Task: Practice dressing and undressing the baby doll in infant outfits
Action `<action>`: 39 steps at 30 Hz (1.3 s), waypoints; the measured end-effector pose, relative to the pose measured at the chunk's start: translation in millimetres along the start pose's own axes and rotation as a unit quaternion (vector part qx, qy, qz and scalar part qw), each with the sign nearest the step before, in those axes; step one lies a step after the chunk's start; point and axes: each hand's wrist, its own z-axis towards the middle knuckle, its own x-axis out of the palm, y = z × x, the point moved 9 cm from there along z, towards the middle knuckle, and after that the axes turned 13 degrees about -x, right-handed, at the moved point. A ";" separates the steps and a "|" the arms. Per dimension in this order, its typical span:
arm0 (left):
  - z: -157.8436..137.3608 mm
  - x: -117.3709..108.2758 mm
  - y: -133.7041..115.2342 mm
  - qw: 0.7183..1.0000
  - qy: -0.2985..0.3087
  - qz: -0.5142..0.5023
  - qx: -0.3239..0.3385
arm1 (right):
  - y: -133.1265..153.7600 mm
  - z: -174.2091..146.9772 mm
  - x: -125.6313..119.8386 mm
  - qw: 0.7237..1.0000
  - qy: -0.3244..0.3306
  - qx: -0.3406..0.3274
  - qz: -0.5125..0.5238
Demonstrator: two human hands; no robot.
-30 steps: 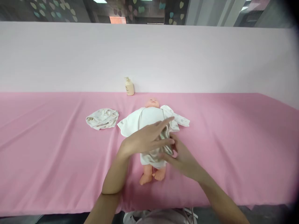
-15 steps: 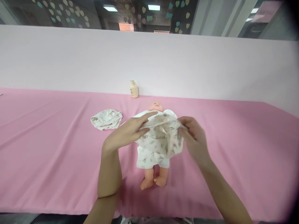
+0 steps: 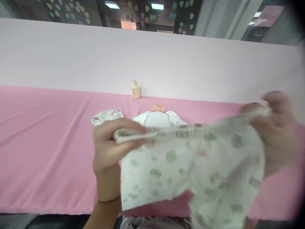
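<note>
A pair of white baby shorts (image 3: 171,162) with a green and pink print is stretched by its waistband between my hands, near the camera. My left hand (image 3: 111,143) pinches one end of the waistband between thumb and fingers. At the other end, my right hand (image 3: 276,127) is closed on the fabric and smeared by motion. Beyond the shorts lies a baby doll (image 3: 158,108) on its back, in a white top (image 3: 157,120). The shorts hide its lower body and legs.
A crumpled white printed cloth (image 3: 107,116) lies left of the doll on the pink table cover (image 3: 59,143). At the back, against the white wall (image 3: 190,66), stands a cream pump bottle (image 3: 136,90). Glass with heart stickers is above the wall.
The bunched cloth over the doll has come up toward the camera and spread wide as shorts. My right hand has moved far right, and my left hand has closed on the waistband.
</note>
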 end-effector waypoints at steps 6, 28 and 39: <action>55.7 54.5 78.7 0.985 0.027 0.158 -0.067 | -159.0 10.3 35.9 0.979 0.088 0.124 -0.133; 52.7 113.8 90.1 0.954 0.266 -0.018 -0.139 | -155.5 -33.2 144.9 0.912 0.335 0.198 0.131; 44.2 124.3 111.7 0.920 0.318 -0.005 -0.229 | -156.1 -33.6 145.3 0.898 0.318 0.239 0.187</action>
